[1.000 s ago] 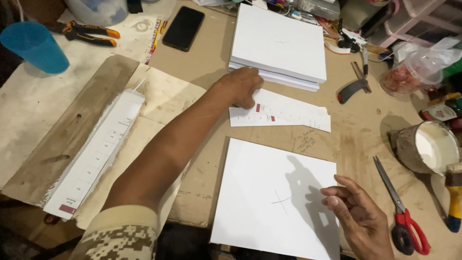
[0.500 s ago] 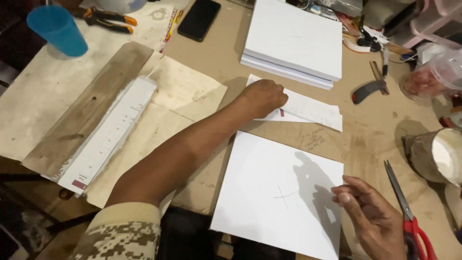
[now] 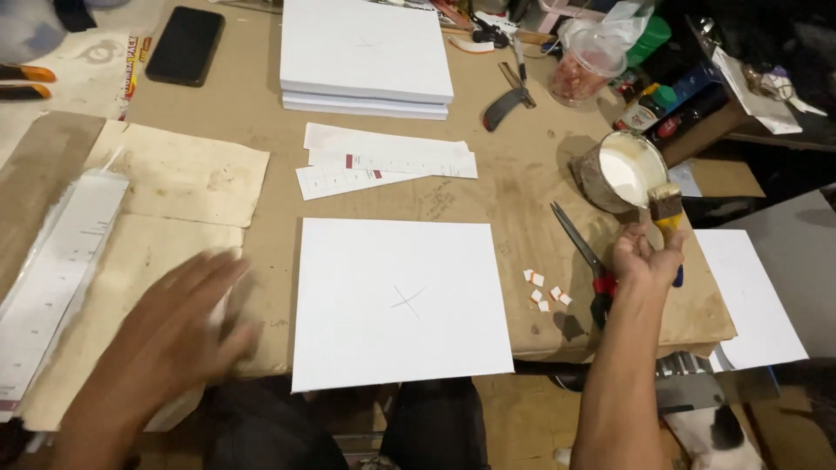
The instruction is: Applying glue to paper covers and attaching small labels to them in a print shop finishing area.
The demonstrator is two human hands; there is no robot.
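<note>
Cardboard-topped table [image 3: 522, 174]: R hand [image 3: 644, 257] grips brush [image 3: 668, 218]; L hand [image 3: 178, 322] blurred.

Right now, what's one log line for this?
right hand: holds brush by glue can | left hand: blurred, over paper | board: flat

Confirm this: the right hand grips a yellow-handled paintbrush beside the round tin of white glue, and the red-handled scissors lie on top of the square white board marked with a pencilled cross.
Not quite. In the head view the red-handled scissors lie on the brown table covering, right of the square white board, apart from it. The rest holds: the right hand grips the yellow-handled paintbrush beside the round tin.
</note>
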